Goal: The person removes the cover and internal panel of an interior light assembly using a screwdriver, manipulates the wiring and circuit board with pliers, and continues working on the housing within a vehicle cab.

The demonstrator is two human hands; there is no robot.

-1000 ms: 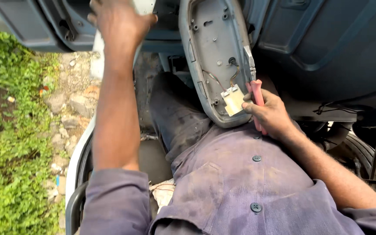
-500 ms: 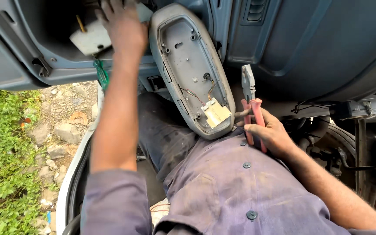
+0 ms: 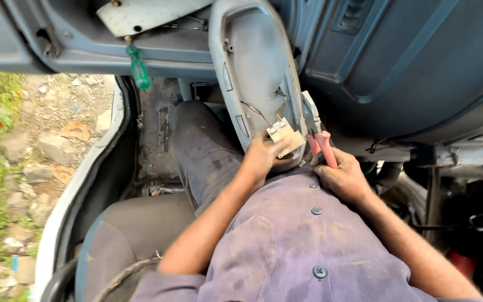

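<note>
A long grey plastic panel (image 3: 252,61) leans upright against my lap, hollow side toward me. Thin wires run inside it to a small cream switch block (image 3: 286,137) at its lower end. My left hand (image 3: 261,156) grips the panel's lower edge, fingers touching that block. My right hand (image 3: 345,179) holds red-handled pliers (image 3: 321,142), jaws pointing up beside the panel's right edge. I sit in a vehicle cab in a purple buttoned shirt (image 3: 297,251).
A green-handled screwdriver (image 3: 138,66) hangs from a perforated metal plate (image 3: 141,14) in the open door. A blue-grey dashboard (image 3: 420,67) fills the upper right. Stony ground and grass (image 3: 6,168) lie outside, left. A grey seat edge (image 3: 135,223) is beneath me.
My left hand has come down from the door's metal plate to the panel's lower end by the switch block. The view tilted down, and the green screwdriver is left hanging in the door.
</note>
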